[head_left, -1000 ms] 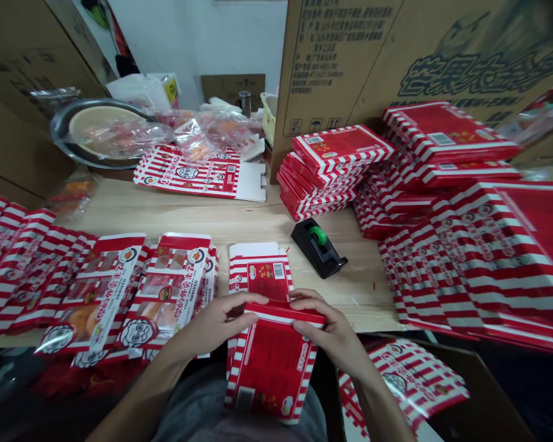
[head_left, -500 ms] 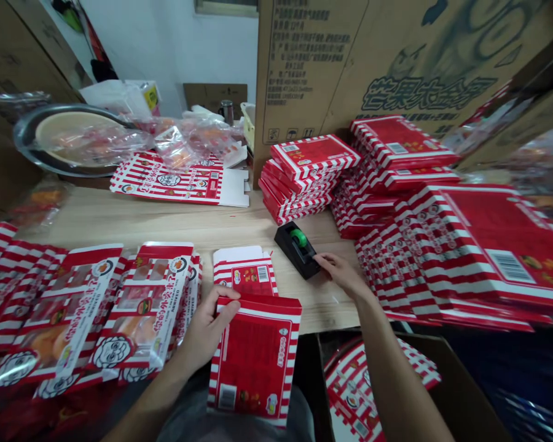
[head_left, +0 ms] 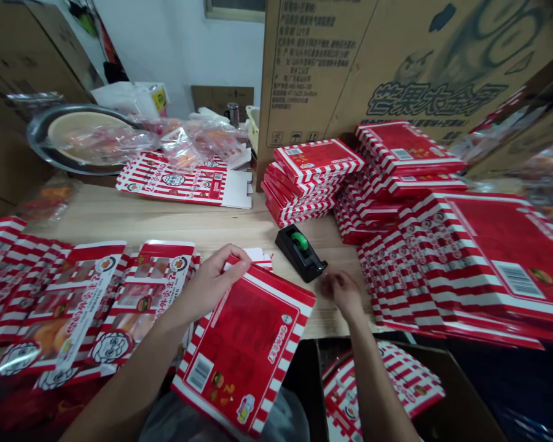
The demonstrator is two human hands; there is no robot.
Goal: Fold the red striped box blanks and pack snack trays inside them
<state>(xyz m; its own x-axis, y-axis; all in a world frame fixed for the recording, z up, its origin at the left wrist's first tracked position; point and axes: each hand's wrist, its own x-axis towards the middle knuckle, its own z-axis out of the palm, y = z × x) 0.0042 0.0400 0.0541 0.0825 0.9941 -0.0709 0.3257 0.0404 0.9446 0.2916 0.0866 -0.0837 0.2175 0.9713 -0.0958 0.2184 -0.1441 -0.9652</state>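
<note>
Hands apart: left hand (head_left: 211, 285) grips top edge of red-striped folding carton (head_left: 242, 353), carton tilted across table edge; right hand (head_left: 343, 293), fingers bunched, holds nothing visible, just beside black tape dispenser (head_left: 300, 253) on wooden table (head_left: 166, 221).

Tape dispenser (head_left: 299, 253) on table (head_left: 166, 224); cartons (head_left: 470, 258) stacked right.

The room is evenly bright, the light seeming to fall from above, and glare whitens the clear plastic bags (head_left: 198, 138) and the rim of the round steel tray (head_left: 41, 132). Only faint shadows lie on the pale wooden tabletop (head_left: 120, 215). My right hand (head_left: 343, 293) looks slightly blurred, the brown cardboard box (head_left: 461, 393) below sits in dim shadow, and the wide lens bends everything toward the edges.
</note>
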